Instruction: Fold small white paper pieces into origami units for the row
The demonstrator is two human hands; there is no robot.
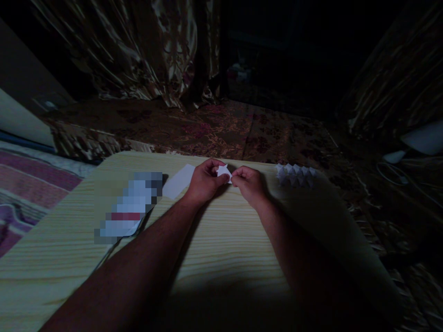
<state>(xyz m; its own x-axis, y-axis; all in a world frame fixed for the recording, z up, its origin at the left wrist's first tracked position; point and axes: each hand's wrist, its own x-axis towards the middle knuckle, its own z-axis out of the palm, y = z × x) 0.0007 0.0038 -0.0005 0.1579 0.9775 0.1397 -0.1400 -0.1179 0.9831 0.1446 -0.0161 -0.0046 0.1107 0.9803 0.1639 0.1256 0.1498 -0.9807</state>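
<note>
While both bare hands are meeting near the far edge of a pale yellow, wood-grained table (pixel 221 240), a small white piece of folded paper (pixel 224 172) is sitting between their fingertips, a pointed corner aiming toward 12 o'clock. The left hand (pixel 206 180) is gripping this piece narrowly, its thumb pressing on the near face. The right hand (pixel 249 182) is pinching the same piece at its 4 o'clock edge, its other fingers curling inward. Whether either hand is also resting on the wood, I cannot tell.

Around the held piece, a flat white paper rectangle (pixel 178 182) is lying between 8 and 9 o'clock, just beside the left hand. Farther out the same way, an oblong blue-grey thing (pixel 134 203) is showing only as coarse blocks, its details hidden. At 3 o'clock, well apart from the right hand, a cluster of pointed white folded-paper shapes (pixel 296 171) is standing in rows.

Beyond the table, a dark floral cloth (pixel 221 129) is stretching across 12 o'clock, shiny patterned curtains (pixel 173 46) are hanging toward 11, and pink-striped bedding (pixel 27 180) is spreading at 9.
</note>
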